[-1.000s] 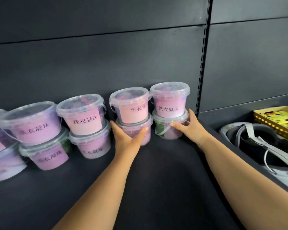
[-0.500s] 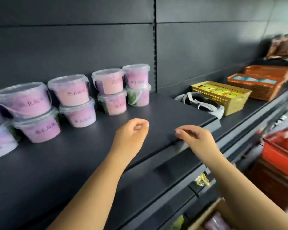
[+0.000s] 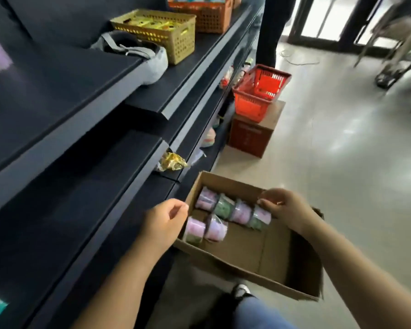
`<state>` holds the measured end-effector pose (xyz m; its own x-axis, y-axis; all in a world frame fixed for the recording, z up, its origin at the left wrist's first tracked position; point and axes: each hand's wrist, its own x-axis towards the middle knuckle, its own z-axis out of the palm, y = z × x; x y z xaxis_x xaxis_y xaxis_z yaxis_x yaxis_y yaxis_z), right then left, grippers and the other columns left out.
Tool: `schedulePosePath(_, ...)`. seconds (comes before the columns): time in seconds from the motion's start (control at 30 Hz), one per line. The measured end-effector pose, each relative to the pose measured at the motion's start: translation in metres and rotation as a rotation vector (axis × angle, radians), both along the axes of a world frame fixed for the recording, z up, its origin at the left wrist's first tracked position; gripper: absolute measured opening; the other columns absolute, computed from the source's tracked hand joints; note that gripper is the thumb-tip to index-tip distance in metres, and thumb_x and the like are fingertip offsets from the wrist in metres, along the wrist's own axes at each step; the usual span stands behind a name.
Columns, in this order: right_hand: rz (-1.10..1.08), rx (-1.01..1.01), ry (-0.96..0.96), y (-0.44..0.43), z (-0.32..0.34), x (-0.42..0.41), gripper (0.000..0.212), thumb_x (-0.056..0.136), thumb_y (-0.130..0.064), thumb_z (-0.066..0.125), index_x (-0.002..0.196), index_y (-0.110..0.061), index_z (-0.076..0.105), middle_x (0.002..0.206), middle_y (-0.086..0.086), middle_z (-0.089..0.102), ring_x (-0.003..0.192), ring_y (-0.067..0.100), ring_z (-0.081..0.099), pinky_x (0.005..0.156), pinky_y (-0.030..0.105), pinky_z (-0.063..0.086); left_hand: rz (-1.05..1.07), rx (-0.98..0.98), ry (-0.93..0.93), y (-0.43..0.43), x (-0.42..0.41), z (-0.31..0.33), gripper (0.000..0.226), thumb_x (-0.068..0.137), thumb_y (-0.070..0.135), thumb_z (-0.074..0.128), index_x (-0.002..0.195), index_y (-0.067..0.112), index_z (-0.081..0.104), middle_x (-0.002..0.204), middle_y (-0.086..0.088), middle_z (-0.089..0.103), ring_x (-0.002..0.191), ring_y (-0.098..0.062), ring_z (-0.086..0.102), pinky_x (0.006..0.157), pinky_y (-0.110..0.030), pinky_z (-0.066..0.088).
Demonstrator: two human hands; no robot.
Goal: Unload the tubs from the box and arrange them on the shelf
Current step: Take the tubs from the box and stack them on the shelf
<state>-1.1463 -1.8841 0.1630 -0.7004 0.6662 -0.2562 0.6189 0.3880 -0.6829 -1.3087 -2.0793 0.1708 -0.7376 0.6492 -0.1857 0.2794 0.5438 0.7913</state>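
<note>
Tubs [image 3: 223, 207] in box [image 3: 237, 263] — 6; L hand [image 3: 164, 222] loose, empty — R hand [image 3: 287, 210] touching end tub [image 3: 261, 217], grip unclear.

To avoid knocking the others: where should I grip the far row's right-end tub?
Grip the end tub across its round wall, from above and the right: it seems to lie on its side, a neighbouring tub close on its left, bare box floor on its right.
</note>
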Motion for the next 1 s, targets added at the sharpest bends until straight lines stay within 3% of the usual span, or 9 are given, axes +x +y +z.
schedulePosePath(0.1, -0.081, -0.042, -0.106, 0.022, -0.041, 0.024, 0.022, 0.086, -0.024, 0.063, 0.105, -0.014, 0.066, 0.098, 0.002, 0.066, 0.084, 0.010, 0.056, 0.072, 0.019, 0.040, -0.060, -0.208, -0.124, 0.026, 0.008, -0.053, 0.015, 0.089, 0.020, 0.054, 0.075, 0.026, 0.056, 0.081, -0.001, 0.061, 0.084, -0.018, 0.057, 0.066, -0.025, 0.039)
schedulePosePath(0.3, -0.073, -0.185, -0.328, 0.075, -0.120, 0.035, 0.028, 0.086, -0.028, 0.061, 0.109, -0.012, 0.064, 0.109, 0.006, 0.066, 0.101, 0.019, 0.060, 0.087, 0.028, 0.045, 0.085, -0.400, -0.499, 0.066, 0.024, -0.136, 0.023, 0.092, 0.019, 0.049, 0.069, 0.022, 0.055, 0.077, -0.001, 0.060, 0.082, -0.021, 0.058, 0.069, -0.026, 0.040)
schedulePosePath(0.43, -0.027, -0.238, -0.459, 0.113, -0.175, 0.026, 0.031, 0.087, -0.029, 0.061, 0.111, -0.010, 0.063, 0.114, 0.009, 0.065, 0.105, 0.023, 0.059, 0.088, 0.028, 0.043, 0.396, -0.372, -0.809, 0.095, 0.028, -0.180, 0.018, 0.096, 0.017, 0.043, 0.100, 0.006, 0.056, 0.076, -0.004, 0.056, 0.071, -0.015, 0.053, 0.068, -0.024, 0.042)
schedulePosePath(0.57, -0.058, -0.272, -0.525, 0.142, -0.238, 0.007, 0.029, 0.087, -0.028, 0.061, 0.108, -0.008, 0.064, 0.112, 0.011, 0.066, 0.107, 0.026, 0.058, 0.089, 0.030, 0.043, 0.647, -0.302, -1.002, 0.116, 0.017, -0.238, 0.034, 0.096, 0.022, 0.044, 0.120, -0.002, 0.050, 0.082, -0.008, 0.056, 0.077, -0.016, 0.055, 0.093, -0.031, 0.039)
schedulePosePath(0.67, -0.062, -0.293, -0.589, 0.152, -0.278, -0.006, 0.030, 0.086, -0.027, 0.061, 0.109, -0.007, 0.064, 0.116, 0.011, 0.065, 0.110, 0.026, 0.057, 0.089, 0.028, 0.041, 0.733, -0.286, -1.076, 0.133, 0.004, -0.277, 0.046, 0.095, 0.026, 0.046, 0.131, -0.002, 0.042, 0.109, -0.017, 0.057, 0.100, -0.024, 0.057, 0.100, -0.030, 0.036)
schedulePosePath(0.77, -0.099, -0.312, -0.599, 0.162, -0.316, -0.022, 0.040, 0.085, -0.028, 0.063, 0.120, -0.008, 0.058, 0.125, 0.010, 0.060, 0.117, 0.025, 0.053, 0.096, 0.030, 0.039, 0.812, -0.281, -1.185, 0.154, -0.011, -0.319, 0.058, 0.094, 0.033, 0.048, 0.141, 0.003, 0.030, 0.142, -0.022, 0.038, 0.131, -0.029, 0.039, 0.107, -0.033, 0.032)
schedulePosePath(0.9, -0.132, -0.223, -0.608, 0.179, -0.361, -0.042, 0.060, 0.083, -0.031, 0.064, 0.134, -0.008, 0.042, 0.134, 0.014, 0.050, 0.122, 0.030, 0.047, 0.099, 0.035, 0.038, 0.847, -0.340, -1.334, 0.179, -0.014, -0.369, 0.076, 0.089, 0.042, 0.052, 0.145, 0.004, 0.017, 0.150, -0.022, 0.023, 0.139, -0.029, 0.026, 0.112, -0.036, 0.026)
schedulePosePath(1.0, -0.008, -0.135, -0.690, 0.190, -0.393, -0.053, 0.066, 0.084, -0.036, 0.061, 0.138, -0.007, 0.034, 0.132, 0.019, 0.049, 0.120, 0.035, 0.047, 0.095, 0.036, 0.039, 0.834, -0.402, -1.350, 0.193, -0.005, -0.407, 0.085, 0.084, 0.048, 0.056, 0.146, 0.009, 0.013, 0.153, -0.016, 0.019, 0.141, -0.026, 0.022, 0.111, -0.038, 0.026)
